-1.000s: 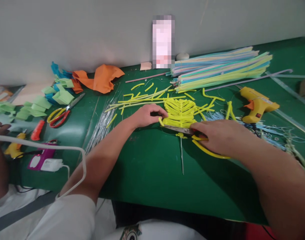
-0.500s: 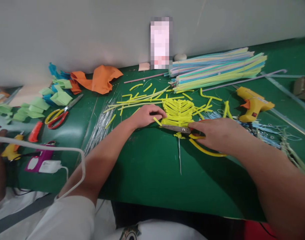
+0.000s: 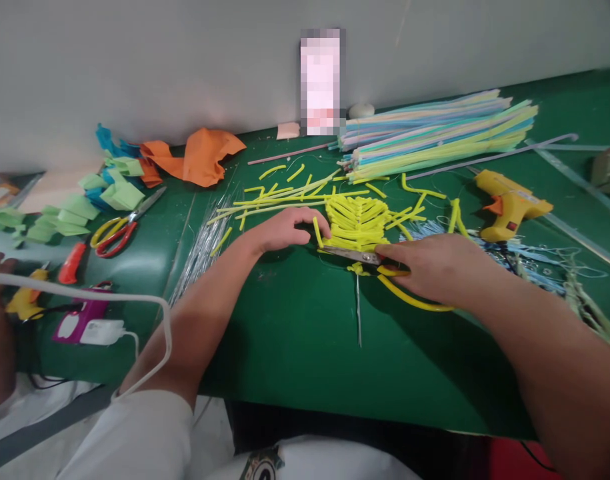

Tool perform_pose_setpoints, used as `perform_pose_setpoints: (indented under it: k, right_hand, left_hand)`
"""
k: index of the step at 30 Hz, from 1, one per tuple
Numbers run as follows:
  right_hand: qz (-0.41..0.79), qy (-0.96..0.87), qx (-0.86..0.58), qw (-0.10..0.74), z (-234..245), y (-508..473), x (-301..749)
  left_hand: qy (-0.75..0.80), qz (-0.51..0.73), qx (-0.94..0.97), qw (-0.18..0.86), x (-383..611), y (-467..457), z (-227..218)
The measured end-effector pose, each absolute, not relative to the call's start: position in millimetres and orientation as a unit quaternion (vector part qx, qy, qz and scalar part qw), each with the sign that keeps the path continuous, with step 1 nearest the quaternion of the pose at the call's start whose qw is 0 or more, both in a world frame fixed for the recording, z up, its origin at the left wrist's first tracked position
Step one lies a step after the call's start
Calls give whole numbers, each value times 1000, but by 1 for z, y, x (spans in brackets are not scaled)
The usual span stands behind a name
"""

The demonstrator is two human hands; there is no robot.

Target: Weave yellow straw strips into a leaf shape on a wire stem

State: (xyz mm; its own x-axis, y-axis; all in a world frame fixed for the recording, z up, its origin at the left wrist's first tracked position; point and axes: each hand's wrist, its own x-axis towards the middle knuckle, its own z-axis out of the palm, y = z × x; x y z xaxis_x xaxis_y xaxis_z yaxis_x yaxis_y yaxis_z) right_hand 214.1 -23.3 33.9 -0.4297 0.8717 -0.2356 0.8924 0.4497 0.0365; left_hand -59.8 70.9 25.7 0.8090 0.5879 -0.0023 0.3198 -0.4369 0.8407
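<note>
Shift since the earlier frame: The short yellow strip [image 3: 318, 233] at the left fingertips has been swung from a slant to nearly upright; the left hand [image 3: 289, 230] has been drawn slightly outward, while the scissors are held in almost the same place.
Leaf-shaped piece: The yellow leaf-shaped piece [image 3: 359, 228] is laid flat on the green surface [image 3: 295, 347], between the hands, with its wire stem [image 3: 359, 310] pointed toward the wearer.
Left hand: The fingers are loosely curled, with a gap left at the thumb; the fingertips are set at the left edge of the piece, beside the strip. Whether the strip is pinched cannot be told.
Right hand: The right hand [image 3: 425, 267] is closed around the handles of the scissors [image 3: 353, 255]. The blades are directed toward the left hand, along the lower edge of the piece; their opening is too small to judge.
Step in hand: Trimming of strip ends along the left edge appears to be under way.
Next move: Clearance of the strip from the blade tips seems to be called for, with the left fingertips kept out of the cutting line.
Cut strips: More yellow strips [image 3: 279, 195] are scattered beyond the left hand.
Glue gun: A yellow glue gun [image 3: 515, 205] is placed beyond the right hand.
</note>
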Motion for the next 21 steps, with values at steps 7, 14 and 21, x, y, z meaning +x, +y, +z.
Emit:
perform_pose_setpoints:
  k: [7, 14, 21]
  right_hand:
    - [-45, 840, 528, 118, 31, -23, 213]
    - [-74, 819, 559, 109, 33, -20, 216]
    - [-69, 746, 663, -8, 52, -27, 223]
  left_hand:
    - [295, 146, 823, 463, -57, 68, 27]
    - [351, 162, 788, 478, -54, 67, 25]
    - [393, 192, 763, 475, -51, 67, 18]
